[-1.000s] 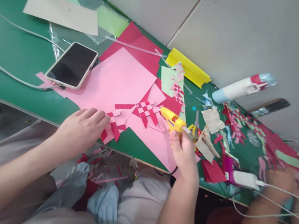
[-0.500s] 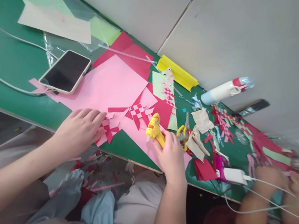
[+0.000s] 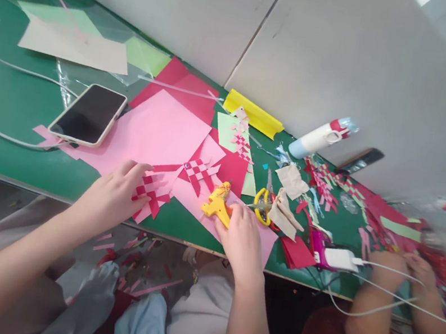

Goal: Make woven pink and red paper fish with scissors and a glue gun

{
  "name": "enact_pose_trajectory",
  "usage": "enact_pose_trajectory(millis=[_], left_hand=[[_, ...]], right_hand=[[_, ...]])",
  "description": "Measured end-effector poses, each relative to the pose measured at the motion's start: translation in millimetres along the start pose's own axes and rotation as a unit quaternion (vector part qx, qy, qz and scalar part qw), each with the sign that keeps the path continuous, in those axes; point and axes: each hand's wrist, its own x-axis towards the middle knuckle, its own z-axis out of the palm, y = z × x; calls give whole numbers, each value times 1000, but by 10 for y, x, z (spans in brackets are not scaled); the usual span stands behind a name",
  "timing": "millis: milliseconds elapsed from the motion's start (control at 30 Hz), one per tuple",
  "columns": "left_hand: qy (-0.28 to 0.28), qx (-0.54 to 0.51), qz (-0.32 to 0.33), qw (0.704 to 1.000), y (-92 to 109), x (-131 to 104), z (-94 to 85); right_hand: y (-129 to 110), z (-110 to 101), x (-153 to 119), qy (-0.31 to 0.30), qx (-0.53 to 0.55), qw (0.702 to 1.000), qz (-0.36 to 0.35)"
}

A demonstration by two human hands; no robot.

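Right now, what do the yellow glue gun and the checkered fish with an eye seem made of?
Glue gun: probably hard plastic, smooth-looking, judging by its rigid, evenly yellow body. Checkered fish: likely matte paper or thin card, given its flat, crisp-edged woven strips; eye material unclear.

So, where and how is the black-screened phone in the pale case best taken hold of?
Probably by both long edges, from above: the phone lies flat, screen up, and the white charging cable meets its near short end, so keep off that end.

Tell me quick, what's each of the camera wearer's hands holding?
Left hand: curled over checkered paper; grip cannot be told.
Right hand: closed, holding the yellow glue gun.
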Motion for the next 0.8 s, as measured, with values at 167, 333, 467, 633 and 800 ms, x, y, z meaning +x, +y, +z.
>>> enact_pose_trajectory(millis=[167,333,467,633,800], left_hand=[[-20,-95,-57,994,-6,58,-57],[-33,-222,-109,968,-124,109,-36],[-41,-314,-119,941,-195,119,-23],[-62,-414,-127,899,-160,114,-79],[-64,-456,-123,879,-129,97,-131]], right_hand=[[15,11,-11,-31,11,999,17],[11,-108,11,0,40,999,34],[-149,-242,115,23,148,989,17],[-488,-249,333,-49,326,943,-38],[-719,-179,512,-102,399,910,-51]])
